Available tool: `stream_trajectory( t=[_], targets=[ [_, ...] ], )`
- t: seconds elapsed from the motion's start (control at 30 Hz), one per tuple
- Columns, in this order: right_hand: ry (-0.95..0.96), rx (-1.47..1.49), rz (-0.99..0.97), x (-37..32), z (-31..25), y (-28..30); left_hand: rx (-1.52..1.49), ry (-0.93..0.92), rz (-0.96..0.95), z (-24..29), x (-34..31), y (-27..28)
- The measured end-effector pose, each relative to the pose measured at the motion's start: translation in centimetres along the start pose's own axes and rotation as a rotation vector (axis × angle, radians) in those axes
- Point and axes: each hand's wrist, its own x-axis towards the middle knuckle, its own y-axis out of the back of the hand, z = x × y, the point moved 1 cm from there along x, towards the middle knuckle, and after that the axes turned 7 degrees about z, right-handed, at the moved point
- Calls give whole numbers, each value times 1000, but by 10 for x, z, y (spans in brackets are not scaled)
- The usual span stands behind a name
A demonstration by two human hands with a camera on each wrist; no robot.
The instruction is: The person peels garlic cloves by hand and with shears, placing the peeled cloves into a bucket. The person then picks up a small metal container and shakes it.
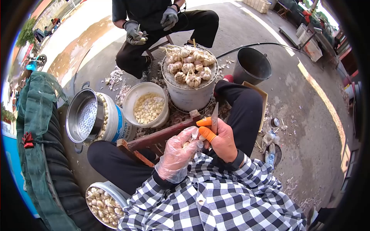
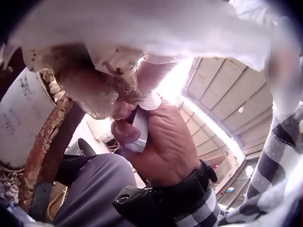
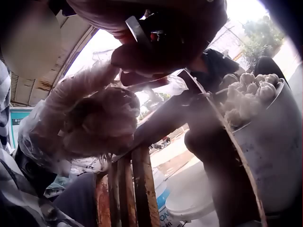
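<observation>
My left hand (image 1: 178, 153), in a clear plastic glove, holds garlic (image 2: 124, 78) in its curled fingers; much of the garlic is hidden by the hand. Close against it, my right hand (image 1: 224, 141) grips a small knife (image 1: 214, 116), its blade pointing up and away in the head view. Orange covers (image 1: 207, 133) sit on the right thumb and a finger, which meet the left fingertips at a pale piece of garlic. In the left wrist view the knife blade (image 2: 140, 135) shows flat along the bare right hand.
Whole garlic bulbs (image 1: 189, 67) heap on a white bucket ahead. Peeled cloves fill a white tub (image 1: 127, 104), beside a steel strainer pot (image 1: 101, 119). A wooden stool (image 1: 162, 134) stands between the legs. More garlic fills a bucket (image 1: 121, 196) at lower left. A gloved person (image 1: 154, 30) sits opposite.
</observation>
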Motion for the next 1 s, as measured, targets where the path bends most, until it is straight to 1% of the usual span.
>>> stream_trajectory(
  t=[0.07,0.1,0.17,0.23,0.27,0.3,0.37,0.4,0.43,0.5,0.53,0.57,0.6,0.63,0.7,0.73,0.77,0.8,0.83,0.87,0.9,0.97,1.0],
  targets=[
    [-45,158,22,2,4,-1,-67,127,20,2,-2,3],
    [-67,237,32,2,5,-3,-70,124,20,4,-3,4],
    [-82,281,49,0,0,-8,-172,278,-94,7,-4,5],
    [-34,171,28,1,3,-11,-201,283,-91,1,-4,7],
    [45,107,7,-2,6,-17,-263,301,-90,1,-4,8],
    [46,106,4,-4,4,-19,-326,317,-90,0,-5,9],
    [130,-8,-105,-10,-6,-26,-385,287,-58,-1,-6,12],
    [146,-30,-130,-11,-9,-29,-418,321,-63,-1,-7,17],
    [148,-29,-135,-11,-11,-29,-449,356,-69,-1,-8,22],
    [2,139,-165,-8,-13,-29,-488,328,-53,5,-13,22],
    [-16,237,-121,-6,-16,-31,-475,331,-62,9,-15,24],
    [17,274,-64,-2,-15,-29,-460,331,-68,11,-16,27],
    [5,321,1,1,-19,-26,-449,351,2,7,-19,32],
    [-11,370,64,4,-22,-24,-446,343,18,11,-21,36],
    [-46,273,38,8,-20,-13,-332,268,68,21,-25,44],
    [-50,168,11,11,-14,-11,-249,175,85,7,-22,52],
    [-114,62,-57,9,-10,-8,-251,177,93,-4,-18,58],
    [78,-100,-98,6,-6,-15,52,-50,76,-11,-16,63],
    [270,-265,-132,3,-7,-29,351,-277,51,-3,-15,61],
    [327,-399,-157,-2,-18,-39,542,-382,61,7,-17,58],
    [360,-454,-175,-4,-12,-45,540,-379,53,9,-19,53],
    [618,-512,-165,1,6,-46,843,-459,161,9,-21,46],
    [440,-432,-99,0,4,-44,801,-437,114,11,-19,47]
  ],
)
